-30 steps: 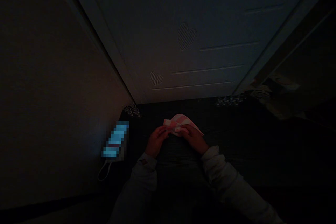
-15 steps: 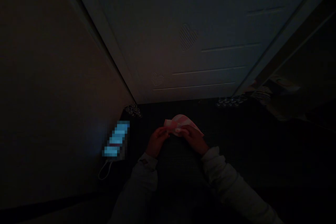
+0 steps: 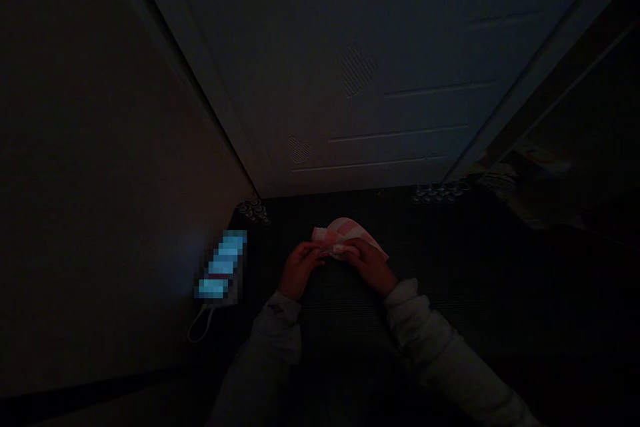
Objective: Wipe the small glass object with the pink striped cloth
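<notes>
A pink-and-white striped piece, which looks like cloth or paper, (image 3: 353, 227) lies on the dark table (image 3: 340, 320) in dim light. My left hand (image 3: 300, 270) pinches its near left edge with the fingertips. From the other side, my right hand (image 3: 371, 265) has its fingers closed on the near edge of the same striped piece. The two hands' fingertips are close together. Part of the piece is hidden under my right fingers, and the dark makes its exact kind hard to tell.
A lit, blurred phone-like screen (image 3: 223, 263) with a white cord loop (image 3: 199, 325) leans at the left. Small shiny rings lie in clusters at the back left (image 3: 253, 210) and back right (image 3: 440, 193). A pale panel with hearts (image 3: 320, 173) stands behind; indistinct items (image 3: 530, 173) sit far right.
My left fingers have shifted slightly at the edge of the striped piece. My right hand and the piece stay nearly in place. The picture is a bit darker.
</notes>
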Tool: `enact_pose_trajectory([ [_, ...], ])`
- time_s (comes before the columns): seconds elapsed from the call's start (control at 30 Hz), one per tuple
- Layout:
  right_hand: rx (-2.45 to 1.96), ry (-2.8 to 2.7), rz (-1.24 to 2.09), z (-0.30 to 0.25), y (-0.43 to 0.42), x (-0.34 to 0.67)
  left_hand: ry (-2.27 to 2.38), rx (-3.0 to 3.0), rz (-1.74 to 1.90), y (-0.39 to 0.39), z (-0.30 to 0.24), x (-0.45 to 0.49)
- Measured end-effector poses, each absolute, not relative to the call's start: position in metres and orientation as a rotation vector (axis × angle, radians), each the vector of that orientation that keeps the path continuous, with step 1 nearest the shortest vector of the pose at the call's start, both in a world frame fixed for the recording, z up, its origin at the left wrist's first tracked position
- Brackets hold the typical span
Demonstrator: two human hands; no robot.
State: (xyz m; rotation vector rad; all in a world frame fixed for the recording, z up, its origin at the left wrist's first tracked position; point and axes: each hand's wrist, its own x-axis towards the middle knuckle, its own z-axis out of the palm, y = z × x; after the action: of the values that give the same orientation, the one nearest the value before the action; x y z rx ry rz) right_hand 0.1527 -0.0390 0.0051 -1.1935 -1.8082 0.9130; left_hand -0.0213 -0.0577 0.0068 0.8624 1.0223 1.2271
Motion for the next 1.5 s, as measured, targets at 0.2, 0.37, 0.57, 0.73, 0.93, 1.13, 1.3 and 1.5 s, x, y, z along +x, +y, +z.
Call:
enact_pose_trajectory([
  [0.2,-1.196,-1.82,0.895,0.002,-0.039,0.154,1.033,0.852,1.263,-0.056,0.0,-0.023],
  [0.37,-1.16,-1.786,0.945,0.004,-0.038,0.154,1.021,0.911,1.227,-0.056,0.0,-0.022],
  [0.57,-1.141,-1.698,0.984,0.006,-0.038,0.154,1.027,0.891,1.215,-0.056,0.001,-0.021],
  [0.73,-1.13,-1.617,1.015,0.0,-0.036,0.154,1.041,0.892,1.177,-0.056,0.001,-0.023],
  [0.93,-1.098,-1.646,1.088,0.005,-0.038,0.153,1.095,1.016,1.135,-0.054,-0.006,-0.025],
  [1.13,-1.08,-1.675,1.141,0.011,-0.042,0.151,1.153,1.162,1.076,-0.057,-0.002,-0.02],
  [1.3,-1.109,-1.679,1.106,0.013,-0.041,0.151,1.175,1.125,1.068,-0.058,0.003,-0.019],
  [1.5,-1.159,-1.751,1.054,0.012,-0.04,0.151,1.141,0.913,1.26,-0.053,-0.001,-0.021],
])
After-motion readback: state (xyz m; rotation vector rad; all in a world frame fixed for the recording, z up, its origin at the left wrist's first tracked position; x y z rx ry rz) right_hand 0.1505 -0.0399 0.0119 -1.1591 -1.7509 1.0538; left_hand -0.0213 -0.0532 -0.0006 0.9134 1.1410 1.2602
